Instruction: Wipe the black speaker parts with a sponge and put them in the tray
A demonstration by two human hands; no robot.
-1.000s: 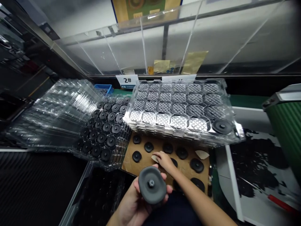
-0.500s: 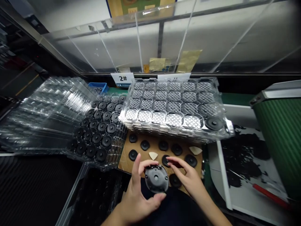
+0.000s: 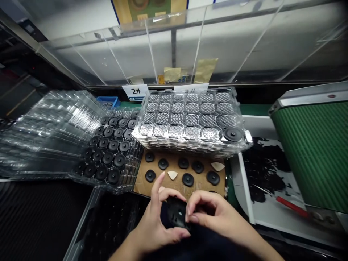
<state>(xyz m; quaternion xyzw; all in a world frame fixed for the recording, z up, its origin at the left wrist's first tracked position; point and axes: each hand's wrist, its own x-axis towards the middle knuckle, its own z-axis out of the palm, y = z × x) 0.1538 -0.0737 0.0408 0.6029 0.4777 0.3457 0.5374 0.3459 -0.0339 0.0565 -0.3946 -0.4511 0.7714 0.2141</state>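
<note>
Well, the black rubber disc (image 3: 177, 214) sits low and central, just above the person's dark lap, its outline half lost against the cloth, so its long axis can't be made out. The left hand (image 3: 154, 221) curves round its left side, fingers (image 3: 171, 193) bent over the top rim and grasping it, with one digit raised clear. The right hand (image 3: 217, 212) comes in from the right, its fingertips (image 3: 190, 214) pinched on the right edge; neither hand is clearly nearer. Just ahead lies a cardboard sheet (image 3: 140, 185) set with black discs (image 3: 188, 179) and pale triangular pieces (image 3: 172, 175). Beyond it, a stack of clear plastic trays (image 3: 138, 132) holds metal mesh inserts (image 3: 190, 119), with a single black disc (image 3: 232, 134) in one corner; a green ribbed bin (image 3: 315, 152) stands off to the right
</note>
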